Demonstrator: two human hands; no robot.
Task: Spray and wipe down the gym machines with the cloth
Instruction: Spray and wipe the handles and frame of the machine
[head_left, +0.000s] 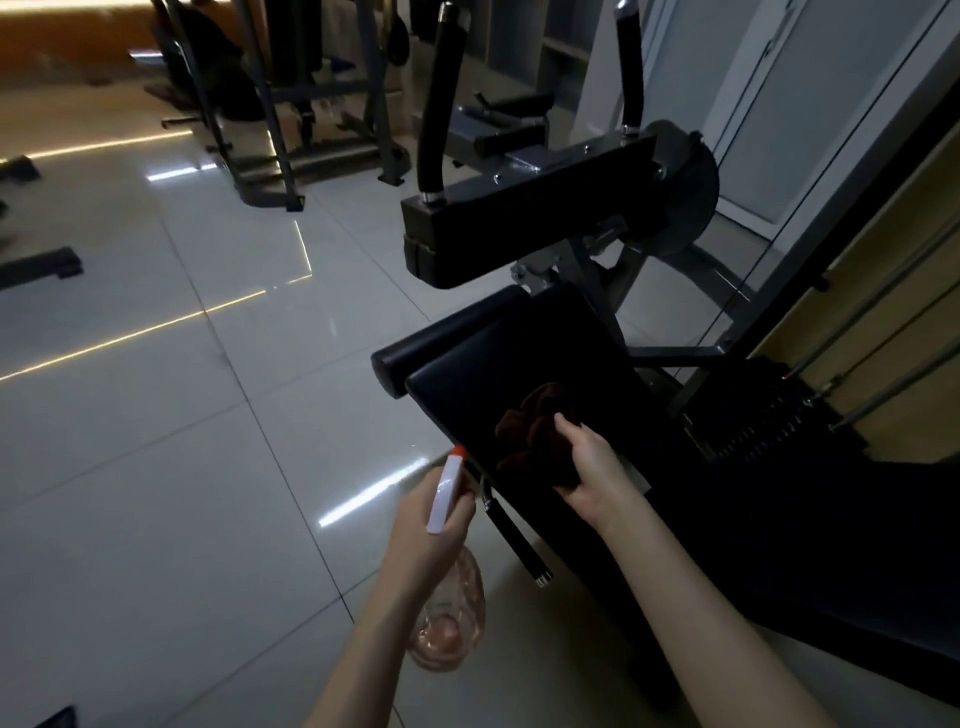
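Wiping of seat pad: overlapping passes out to the edges, with the cloth spread flatter, should cover it best. Right hand fingers curl round the bunched dark-red cloth, pressing it on the pad's near half. Left hand grips the spray bottle neck, nozzle aimed padward.

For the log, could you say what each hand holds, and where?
Left hand grips spray bottle at its neck; right hand grips cloth at its edge.

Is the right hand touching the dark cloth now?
Touching. In the head view the right hand grips the bunched cloth, wrapped round its near edge; no gap shows.
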